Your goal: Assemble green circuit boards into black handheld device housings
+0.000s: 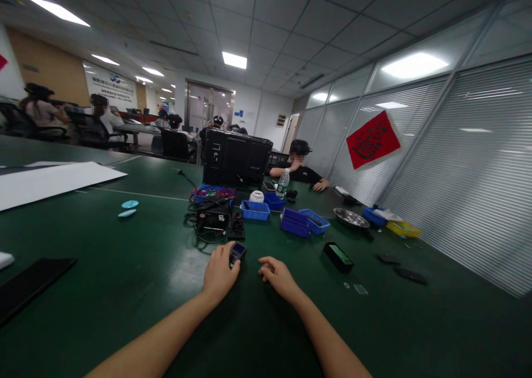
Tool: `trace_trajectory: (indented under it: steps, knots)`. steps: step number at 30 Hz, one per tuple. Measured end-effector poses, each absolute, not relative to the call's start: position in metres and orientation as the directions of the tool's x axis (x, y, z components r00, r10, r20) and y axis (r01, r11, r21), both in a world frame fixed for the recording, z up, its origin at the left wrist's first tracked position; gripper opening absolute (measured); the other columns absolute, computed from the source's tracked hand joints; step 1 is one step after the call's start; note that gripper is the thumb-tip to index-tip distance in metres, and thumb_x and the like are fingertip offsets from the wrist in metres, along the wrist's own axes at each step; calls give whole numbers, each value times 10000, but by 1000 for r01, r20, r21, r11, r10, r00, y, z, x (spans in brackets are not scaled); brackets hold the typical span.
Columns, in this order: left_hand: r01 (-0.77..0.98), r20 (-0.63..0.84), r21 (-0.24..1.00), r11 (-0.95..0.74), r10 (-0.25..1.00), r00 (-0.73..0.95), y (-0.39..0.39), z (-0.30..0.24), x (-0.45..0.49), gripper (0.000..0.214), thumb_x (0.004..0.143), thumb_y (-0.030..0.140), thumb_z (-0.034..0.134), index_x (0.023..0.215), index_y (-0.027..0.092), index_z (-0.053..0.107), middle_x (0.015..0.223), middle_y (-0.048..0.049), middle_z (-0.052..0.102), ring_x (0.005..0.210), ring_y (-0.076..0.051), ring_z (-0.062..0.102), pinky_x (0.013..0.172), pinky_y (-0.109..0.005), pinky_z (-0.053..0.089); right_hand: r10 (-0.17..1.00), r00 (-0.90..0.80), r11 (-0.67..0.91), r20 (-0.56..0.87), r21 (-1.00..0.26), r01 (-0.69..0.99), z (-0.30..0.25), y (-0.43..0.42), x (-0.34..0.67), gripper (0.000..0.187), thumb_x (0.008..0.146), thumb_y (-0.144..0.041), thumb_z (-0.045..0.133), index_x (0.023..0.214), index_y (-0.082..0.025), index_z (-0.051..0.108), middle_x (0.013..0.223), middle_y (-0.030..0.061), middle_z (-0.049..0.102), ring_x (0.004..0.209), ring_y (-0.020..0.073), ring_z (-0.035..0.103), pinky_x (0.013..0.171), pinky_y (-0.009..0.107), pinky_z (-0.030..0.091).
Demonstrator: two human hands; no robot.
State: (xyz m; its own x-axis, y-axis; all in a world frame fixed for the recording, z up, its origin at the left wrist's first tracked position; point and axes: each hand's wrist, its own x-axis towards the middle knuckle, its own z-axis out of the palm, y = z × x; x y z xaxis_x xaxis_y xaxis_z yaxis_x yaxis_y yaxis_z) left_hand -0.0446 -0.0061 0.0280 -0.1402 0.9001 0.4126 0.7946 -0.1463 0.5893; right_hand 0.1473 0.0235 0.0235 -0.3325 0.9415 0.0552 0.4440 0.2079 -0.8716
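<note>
My left hand [219, 272] rests on the dark green table [124, 267] and is closed around a small dark device with a bluish screen [237, 252], which sticks out past my fingers. My right hand [277, 275] lies just to its right, fingers curled into a loose fist, a small gap from the device; I cannot make out anything in it. Both forearms reach in from the bottom edge.
Beyond my hands lie a tangle of black cables and a charger [214, 220], several blue bins [297, 221], a black box [337, 256], a metal dish [351, 218] and a large black case [236, 157]. A person sits across the table [300, 167]. A dark tablet [29, 284] lies left.
</note>
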Motion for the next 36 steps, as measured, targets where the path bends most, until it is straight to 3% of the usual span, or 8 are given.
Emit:
trace_trajectory:
  steps: [9,19,29,36]
  knots:
    - [831,384,543,-117,915,-122,-14,32,-51,467,750,259,480,1211,229,408,1053,-65,500,993,-199,469,845,-291,350,943,-326,213,69,-877,430,25,22,148,263,725,-191,461,970,-136,538,710,3,602,553,96,531,558,227,418]
    - [901,206,434,11,972,-111,-34,55,-79,514,771,281,445,1274,249,341,1089,-64,464,976,-181,478,824,-270,362,945,-323,201,52,-871,447,24,23,149,260,739,-216,456,975,-139,534,737,17,609,569,104,542,556,231,427]
    - [907,176,371,200,944,-280,-41,64,-153,515,786,358,387,1282,229,335,1059,-98,473,953,-226,508,784,-328,409,919,-384,273,85,-841,467,59,4,142,247,747,-251,479,948,-157,587,759,28,614,637,127,550,590,249,426]
    - [884,202,332,328,891,-407,-40,71,-194,523,802,381,331,1292,199,315,1064,-141,474,945,-265,521,727,-342,426,883,-464,240,72,-918,314,80,-59,137,245,765,-295,506,945,-155,597,802,48,620,659,126,547,612,255,428]
